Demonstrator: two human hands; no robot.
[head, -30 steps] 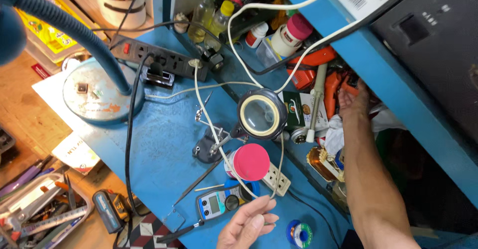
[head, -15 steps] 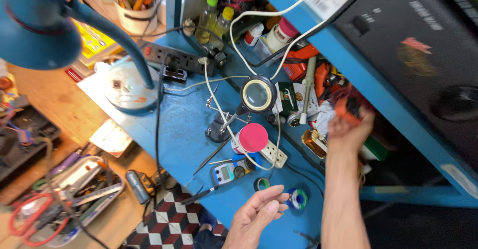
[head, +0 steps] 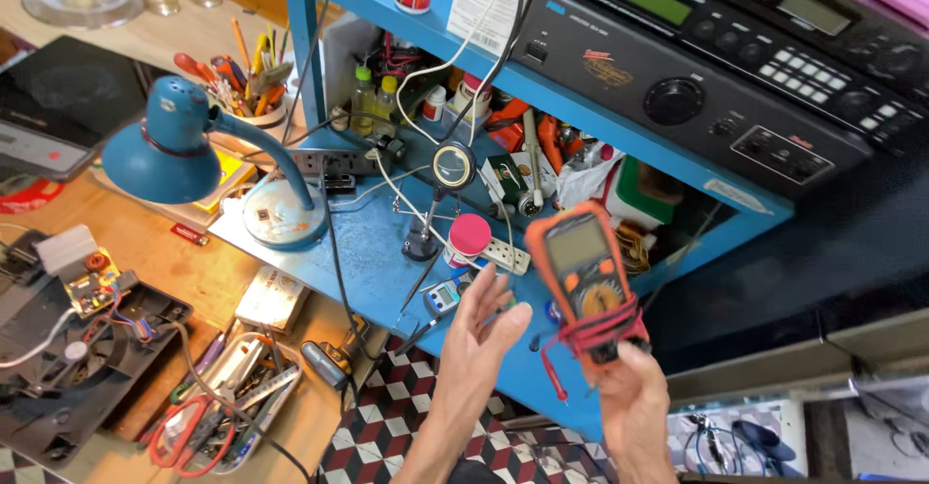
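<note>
My right hand [head: 634,397] grips an orange and black multimeter [head: 584,276] by its lower end, upright above the blue bench [head: 377,242]. Red test leads are wound around the meter's lower half. My left hand [head: 479,334] is open, palm up with fingers spread, just left of the meter and not touching it. Behind the left hand lie a small blue digital meter [head: 443,296], a pink-capped container [head: 469,237] and a white power strip [head: 503,255].
A blue desk lamp [head: 169,155] leans over the bench's left end. A magnifier on a stand [head: 451,166] rises mid-bench. A black audio unit [head: 716,87] sits on the blue shelf. Pliers and other tools [head: 213,397] and an opened device [head: 87,319] lie on the wooden table.
My right hand has pulled the orange multimeter out from under the shelf and raised it toward me. The left hand has lifted beside it, and the view has tilted up.
</note>
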